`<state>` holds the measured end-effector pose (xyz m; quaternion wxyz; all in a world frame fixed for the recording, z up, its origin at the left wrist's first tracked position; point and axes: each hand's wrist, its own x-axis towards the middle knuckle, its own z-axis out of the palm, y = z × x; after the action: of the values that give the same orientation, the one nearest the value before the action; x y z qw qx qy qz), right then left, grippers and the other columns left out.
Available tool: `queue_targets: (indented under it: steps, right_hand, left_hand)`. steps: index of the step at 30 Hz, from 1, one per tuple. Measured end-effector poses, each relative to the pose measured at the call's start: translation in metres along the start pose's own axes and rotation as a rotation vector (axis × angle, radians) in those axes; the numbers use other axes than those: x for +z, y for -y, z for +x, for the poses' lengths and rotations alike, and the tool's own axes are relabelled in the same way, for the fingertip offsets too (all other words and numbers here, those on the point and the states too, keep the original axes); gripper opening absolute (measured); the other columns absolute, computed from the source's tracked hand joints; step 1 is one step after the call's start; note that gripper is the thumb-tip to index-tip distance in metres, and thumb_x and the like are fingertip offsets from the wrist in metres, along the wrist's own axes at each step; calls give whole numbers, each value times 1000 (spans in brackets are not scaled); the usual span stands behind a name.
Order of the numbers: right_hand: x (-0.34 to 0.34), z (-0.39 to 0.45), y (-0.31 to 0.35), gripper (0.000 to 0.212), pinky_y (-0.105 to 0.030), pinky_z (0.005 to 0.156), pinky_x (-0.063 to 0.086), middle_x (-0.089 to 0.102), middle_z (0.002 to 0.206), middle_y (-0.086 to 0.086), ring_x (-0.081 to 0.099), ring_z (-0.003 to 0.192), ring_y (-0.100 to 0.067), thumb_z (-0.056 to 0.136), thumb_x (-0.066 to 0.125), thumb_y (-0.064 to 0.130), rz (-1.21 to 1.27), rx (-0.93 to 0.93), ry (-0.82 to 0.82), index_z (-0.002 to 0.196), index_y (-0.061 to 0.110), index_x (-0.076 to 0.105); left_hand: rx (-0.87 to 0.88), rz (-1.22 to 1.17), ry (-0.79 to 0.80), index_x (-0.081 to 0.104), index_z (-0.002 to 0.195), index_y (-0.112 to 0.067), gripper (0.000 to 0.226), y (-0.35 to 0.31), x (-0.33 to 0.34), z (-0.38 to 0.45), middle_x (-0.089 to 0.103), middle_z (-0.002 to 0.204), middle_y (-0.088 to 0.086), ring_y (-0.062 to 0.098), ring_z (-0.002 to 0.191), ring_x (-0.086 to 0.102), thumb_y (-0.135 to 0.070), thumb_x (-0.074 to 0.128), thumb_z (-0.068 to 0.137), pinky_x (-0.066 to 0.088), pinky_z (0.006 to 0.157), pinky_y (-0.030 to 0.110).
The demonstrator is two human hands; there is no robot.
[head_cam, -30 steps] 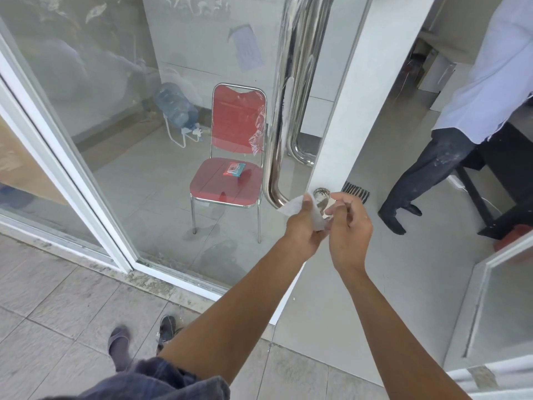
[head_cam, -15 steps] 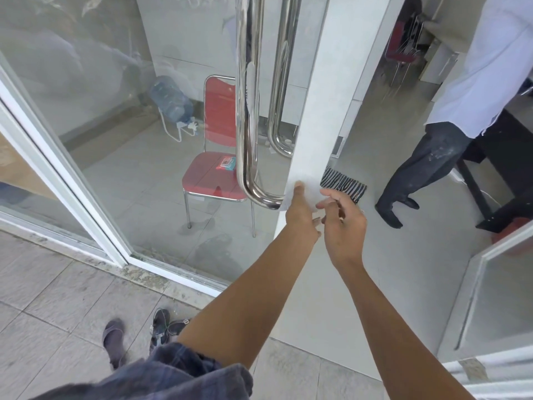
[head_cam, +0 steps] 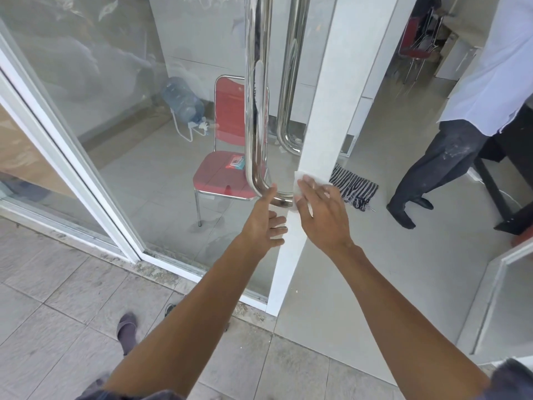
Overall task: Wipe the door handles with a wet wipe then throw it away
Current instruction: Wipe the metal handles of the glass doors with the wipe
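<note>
Glass door (head_cam: pixel 173 125) stands ajar, its white frame (head_cam: pixel 326 111) carrying a steel handle (head_cam: pixel 255 111). Right hand (head_cam: pixel 323 217) presses a wipe (head_cam: pixel 301 180) flat on the frame beside the handle's lower bend, fingers straight. Left hand (head_cam: pixel 266 220) hangs released just below that bend. Beyond sits a red chair (head_cam: pixel 227 157).

Bare forearms, no watch or rings; dark bluish-grey cloth (head_cam: pixel 127 395) at the waist (sandal (head_cam: pixel 126 330) on one foot).
</note>
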<state>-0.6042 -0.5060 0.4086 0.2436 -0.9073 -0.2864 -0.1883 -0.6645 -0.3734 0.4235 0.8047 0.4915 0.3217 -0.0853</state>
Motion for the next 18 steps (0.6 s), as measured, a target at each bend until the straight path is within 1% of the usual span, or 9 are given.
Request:
queue_targets:
  steps: [2, 4, 6, 9, 11, 13, 15, 16, 18]
  right_hand:
    - [4, -4, -4, 38, -47, 99, 44, 59, 141, -8, 51, 122, -36, 100, 56, 25, -84, -75, -51, 134, 10, 61]
    - [7, -8, -5, 36, -45, 95, 44, 63, 136, -4, 51, 120, -32, 99, 56, 28, -158, -153, -91, 130, 12, 62]
    - [9, -8, -1, 32, -44, 95, 43, 66, 128, -2, 49, 118, -29, 97, 55, 26, -167, -228, -119, 125, 14, 63]
    - [9, -1, 6, 26, -38, 99, 37, 71, 113, -2, 50, 111, -26, 95, 58, 22, -118, -327, -126, 119, 14, 64]
    - [5, 4, 3, 26, -37, 101, 38, 73, 108, -5, 56, 108, -26, 94, 61, 21, -126, -372, -127, 117, 11, 67]
    - [3, 3, -1, 29, -42, 107, 41, 72, 116, -8, 60, 113, -29, 95, 63, 19, -159, -366, -99, 121, 7, 67]
    - [6, -1, 5, 32, -43, 109, 43, 69, 123, -12, 60, 117, -30, 96, 62, 16, -157, -328, -84, 125, 3, 64]
    - [9, -2, 11, 32, -41, 107, 44, 69, 123, -12, 61, 116, -31, 95, 62, 14, -143, -314, -76, 125, 2, 64]
    - [15, 3, 24, 29, -39, 99, 49, 69, 116, -9, 62, 107, -31, 97, 60, 16, -134, -328, -47, 124, 5, 63]
  left_hand:
    - [49, 9, -45, 49, 128, -10, 78, -3, -10, -1, 60, 125, 7, 28, 112, 60, -72, 57, 81, 47, 94, 44]
    - [104, 14, -65, 51, 125, -15, 69, -7, -15, -5, 59, 127, 6, 29, 114, 58, -70, 55, 84, 46, 98, 45]
    - [157, 35, -70, 56, 121, -22, 58, -9, -18, -9, 58, 127, 5, 29, 115, 57, -68, 53, 87, 45, 99, 46]
    - [195, 50, -76, 58, 107, -32, 38, -13, -23, -12, 60, 129, 4, 29, 117, 57, -65, 54, 89, 44, 103, 48]
    - [207, 68, -79, 59, 109, -31, 37, -16, -27, -13, 61, 131, 3, 29, 119, 57, -62, 56, 89, 43, 106, 50]
    - [221, 87, -70, 60, 114, -30, 39, -18, -32, -14, 61, 132, 2, 29, 119, 58, -60, 58, 89, 42, 108, 50]
    - [235, 97, -85, 59, 126, -26, 48, -20, -36, -15, 62, 132, 1, 27, 117, 59, -58, 59, 90, 43, 108, 49]
    - [241, 99, -97, 58, 129, -25, 49, -21, -38, -16, 62, 131, 1, 27, 117, 60, -56, 59, 91, 43, 108, 48]
    - [249, 103, -109, 59, 127, -24, 45, -25, -38, -18, 63, 131, 1, 27, 117, 60, -53, 57, 93, 43, 108, 48]
